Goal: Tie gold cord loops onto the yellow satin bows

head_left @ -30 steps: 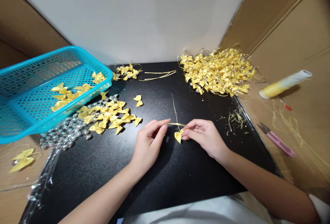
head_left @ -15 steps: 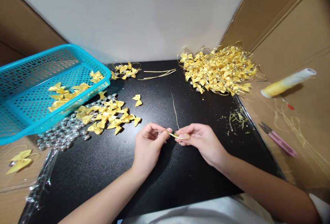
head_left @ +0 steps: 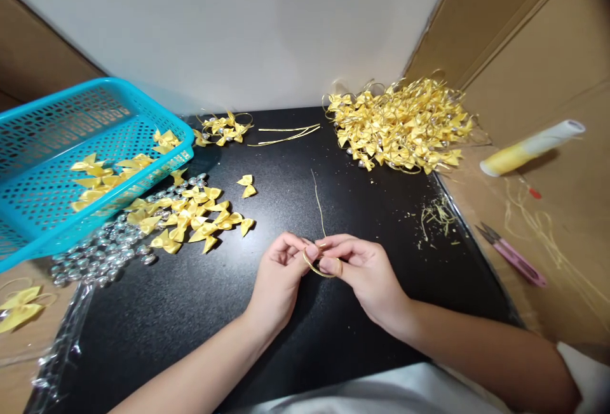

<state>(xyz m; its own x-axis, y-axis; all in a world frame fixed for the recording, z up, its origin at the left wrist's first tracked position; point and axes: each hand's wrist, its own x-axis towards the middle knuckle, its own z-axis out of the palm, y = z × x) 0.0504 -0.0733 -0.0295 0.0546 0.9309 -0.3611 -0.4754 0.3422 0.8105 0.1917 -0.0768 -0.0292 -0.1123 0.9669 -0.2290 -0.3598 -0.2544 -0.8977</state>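
Observation:
My left hand pinches a gold cord between thumb and fingers. Opposite it, my right hand is closed on the same cord, thumb against forefinger. Between the hands the cord bends into a small loop that hangs below the fingertips. A thin, straggling thread runs away from the fingers across the black tabletop. Where the cord's ends cross is hidden by the fingers. A single yellow ribbon bow lies beyond my left hand.
On the left stands a blue basket with bows; beside it lie silver beads and loose bows. Beaded bows heap at back right. Cut cords lie behind. Pink snips and a tube are right.
My hands have come closer together, and the cord between them has gone from a flatter strip to a rounded loop. The view has shifted slightly.

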